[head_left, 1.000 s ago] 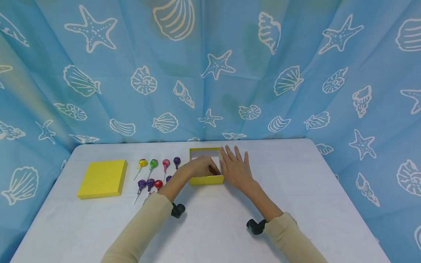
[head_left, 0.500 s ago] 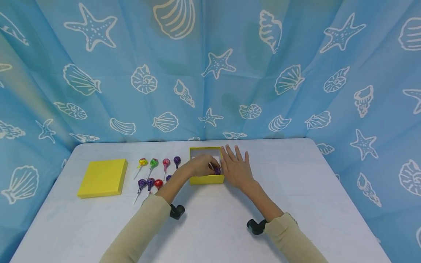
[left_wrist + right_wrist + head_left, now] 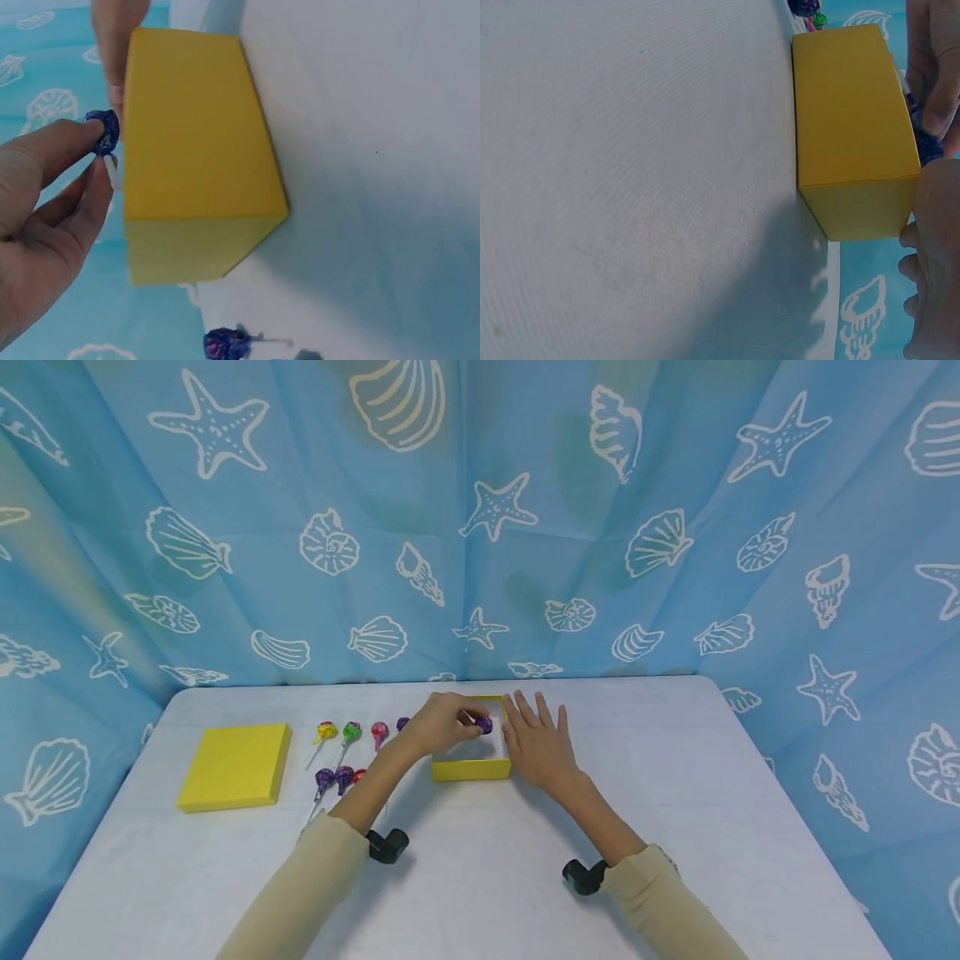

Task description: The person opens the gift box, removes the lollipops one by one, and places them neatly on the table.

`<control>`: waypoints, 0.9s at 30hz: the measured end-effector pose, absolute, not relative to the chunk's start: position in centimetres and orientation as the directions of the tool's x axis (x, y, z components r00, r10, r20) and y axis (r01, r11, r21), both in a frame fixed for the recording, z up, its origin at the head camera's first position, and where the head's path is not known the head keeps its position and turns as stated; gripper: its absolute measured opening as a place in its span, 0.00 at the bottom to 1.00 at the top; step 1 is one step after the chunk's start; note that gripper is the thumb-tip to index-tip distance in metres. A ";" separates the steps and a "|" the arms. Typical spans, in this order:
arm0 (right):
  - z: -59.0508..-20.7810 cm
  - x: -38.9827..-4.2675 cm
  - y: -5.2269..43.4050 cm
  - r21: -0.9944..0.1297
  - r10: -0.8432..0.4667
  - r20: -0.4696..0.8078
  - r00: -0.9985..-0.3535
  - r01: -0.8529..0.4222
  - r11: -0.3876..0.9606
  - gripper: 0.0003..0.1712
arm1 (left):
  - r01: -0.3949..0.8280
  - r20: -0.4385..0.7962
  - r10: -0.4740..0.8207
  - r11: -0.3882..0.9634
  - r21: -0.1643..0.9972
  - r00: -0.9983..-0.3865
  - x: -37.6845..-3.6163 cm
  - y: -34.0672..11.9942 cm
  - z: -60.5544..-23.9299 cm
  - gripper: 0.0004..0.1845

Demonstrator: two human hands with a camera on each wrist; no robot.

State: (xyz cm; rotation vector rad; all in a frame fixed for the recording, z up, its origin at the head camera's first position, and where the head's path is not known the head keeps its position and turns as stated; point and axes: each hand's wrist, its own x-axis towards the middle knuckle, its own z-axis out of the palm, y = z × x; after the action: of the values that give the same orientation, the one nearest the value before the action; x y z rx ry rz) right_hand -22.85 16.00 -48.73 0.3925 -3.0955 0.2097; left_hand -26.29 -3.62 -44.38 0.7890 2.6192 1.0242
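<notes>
One lollipop [image 3: 484,724], one box [image 3: 471,769].

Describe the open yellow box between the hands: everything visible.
The open yellow cardboard box is a small square tray, lidless, with plain bright yellow outer walls and a white inside. It sits flat on the white table, near the middle. The right hand rests flat against its right wall, fingers straight. The left hand hovers over its opening, pinching a purple-wrapped lollipop by the stick, not touching the box as far as the views show. What lies inside is hidden.
</notes>
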 end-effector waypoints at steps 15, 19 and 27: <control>-48.9 -22.9 16.0 -0.128 -0.250 0.041 -0.967 -0.253 0.959 0.33 | 0.381 0.130 0.431 0.569 0.729 -0.893 -22.3 -7.6 -43.5 0.12; -48.9 -22.9 16.0 -0.152 -0.252 0.019 -0.968 -0.251 0.956 0.33 | 0.353 0.152 0.367 0.580 0.734 -0.918 -21.5 -8.9 -44.3 0.13; -48.8 -23.0 16.2 -0.159 -0.256 0.026 -0.966 -0.257 0.953 0.33 | 0.273 0.162 0.237 0.583 0.765 -0.958 -20.1 -11.6 -45.6 0.14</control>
State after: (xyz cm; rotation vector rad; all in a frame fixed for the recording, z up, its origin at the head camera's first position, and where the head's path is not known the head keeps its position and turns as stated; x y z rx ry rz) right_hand -22.95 16.19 -48.83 0.4075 -3.0991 0.2528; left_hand -20.07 -11.58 -45.60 0.4568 2.8320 1.3808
